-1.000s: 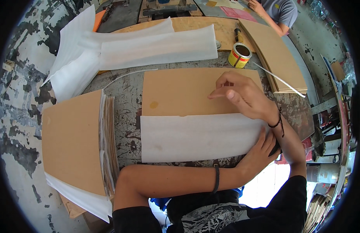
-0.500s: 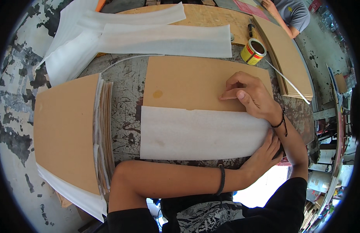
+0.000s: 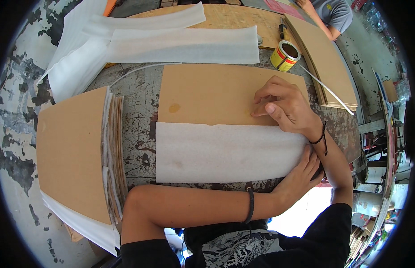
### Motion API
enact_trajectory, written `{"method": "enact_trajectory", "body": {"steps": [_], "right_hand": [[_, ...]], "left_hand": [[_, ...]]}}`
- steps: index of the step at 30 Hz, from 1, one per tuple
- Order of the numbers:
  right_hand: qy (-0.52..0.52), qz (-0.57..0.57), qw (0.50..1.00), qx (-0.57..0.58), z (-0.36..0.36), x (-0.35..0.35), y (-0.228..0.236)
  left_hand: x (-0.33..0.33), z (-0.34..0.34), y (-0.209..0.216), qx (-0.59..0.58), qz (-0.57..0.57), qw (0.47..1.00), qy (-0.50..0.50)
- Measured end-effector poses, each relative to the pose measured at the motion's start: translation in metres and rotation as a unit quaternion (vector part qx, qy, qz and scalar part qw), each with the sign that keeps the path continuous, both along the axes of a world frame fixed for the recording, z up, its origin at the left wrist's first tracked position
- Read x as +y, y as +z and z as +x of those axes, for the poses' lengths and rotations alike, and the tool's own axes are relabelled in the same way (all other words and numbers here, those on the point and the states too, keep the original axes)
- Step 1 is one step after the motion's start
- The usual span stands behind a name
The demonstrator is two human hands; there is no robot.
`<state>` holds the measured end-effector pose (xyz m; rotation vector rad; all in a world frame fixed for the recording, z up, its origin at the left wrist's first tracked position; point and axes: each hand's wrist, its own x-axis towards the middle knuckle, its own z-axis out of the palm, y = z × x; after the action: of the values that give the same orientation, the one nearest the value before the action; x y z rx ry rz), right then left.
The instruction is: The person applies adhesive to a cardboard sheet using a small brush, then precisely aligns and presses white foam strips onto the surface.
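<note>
A tan fibreboard sheet (image 3: 207, 91) lies on the worn table, with a darker round spot near its left side. White foam sheeting (image 3: 225, 154) covers its near half. My left hand (image 3: 303, 172) reaches across from the left and rests with outstretched fingers on the foam's near right corner. Above the board's right part is my right hand (image 3: 285, 107), its fingers curled and one fingertip at the tan surface, just beyond the foam's edge. I see nothing held in it. A small yellow spot shows beside that fingertip.
A stack of boards with foam layers (image 3: 71, 152) stands at the left. Long white foam strips (image 3: 185, 47) lie at the back. A yellow can (image 3: 285, 56) of dark contents, a thin white stick (image 3: 328, 89) and more boards (image 3: 321, 58) are at right. A co-worker's arm (image 3: 321, 22) shows beyond.
The whole view has shifted slightly, so things sit a little farther left. Both hands stay nearly in place over the board; a yellow spot now shows by my right fingertip.
</note>
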<state>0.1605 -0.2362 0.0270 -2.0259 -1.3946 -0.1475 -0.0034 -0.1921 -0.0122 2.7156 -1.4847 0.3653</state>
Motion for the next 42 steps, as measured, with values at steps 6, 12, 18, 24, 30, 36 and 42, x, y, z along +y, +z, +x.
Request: {"method": "enact_trajectory", "body": {"steps": [6,12,18,24,30,36,42], "right_hand": [[-0.015,-0.069,0.992,-0.105,0.001,0.003,0.000],[-0.021,-0.098,0.975,-0.198,-0.004,0.003,0.007],[-0.027,-0.052,0.990,-0.129,0.000,0.000,0.010],[-0.199,0.159,0.964,-0.071,0.032,-0.038,0.032],[-0.292,0.065,0.948,-0.106,0.054,-0.052,0.035],[-0.317,-0.037,0.933,-0.168,0.075,-0.061,0.011],[-0.320,-0.054,0.932,-0.163,0.078,-0.052,0.005]], "left_hand": [[0.001,0.001,-0.004,-0.002,-0.013,1.000,0.008],[0.001,0.001,0.001,-0.010,-0.003,1.000,0.004],[0.004,0.001,0.000,-0.005,-0.005,1.000,-0.004],[0.004,0.001,0.006,-0.004,-0.010,1.000,-0.022],[0.007,0.005,0.006,-0.010,0.001,1.000,-0.016],[0.007,0.006,0.010,-0.001,-0.003,1.000,-0.021],[0.007,0.005,0.007,0.002,-0.001,1.000,-0.017]]}}
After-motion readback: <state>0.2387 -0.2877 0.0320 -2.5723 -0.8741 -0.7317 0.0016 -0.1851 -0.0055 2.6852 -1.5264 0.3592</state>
